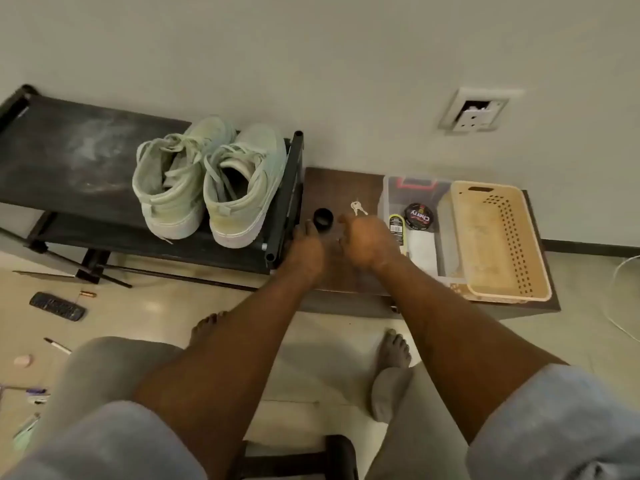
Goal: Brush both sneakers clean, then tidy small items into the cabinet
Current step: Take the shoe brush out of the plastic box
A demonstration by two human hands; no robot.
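Dim, warm indoor light casts soft shadows beneath the shoe rack (62,157), the left hand (306,252) and right hand (369,242) are motion-blurred, and wide-angle distortion bends the edges.

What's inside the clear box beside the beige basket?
A round black tin, a yellow-labelled flat item and a white cloth or paper. The beige basket overlaps the right edge of the clear box, hiding that part.

The sneakers (207,188) were pale mint green with off-white soles, on a black rack (69,150) smudged with whitish dust. The worktop (339,188) was dark brown. The basket (485,244) was beige, dotted with rows of dark holes; the round tin (419,216) was black with pink lettering.
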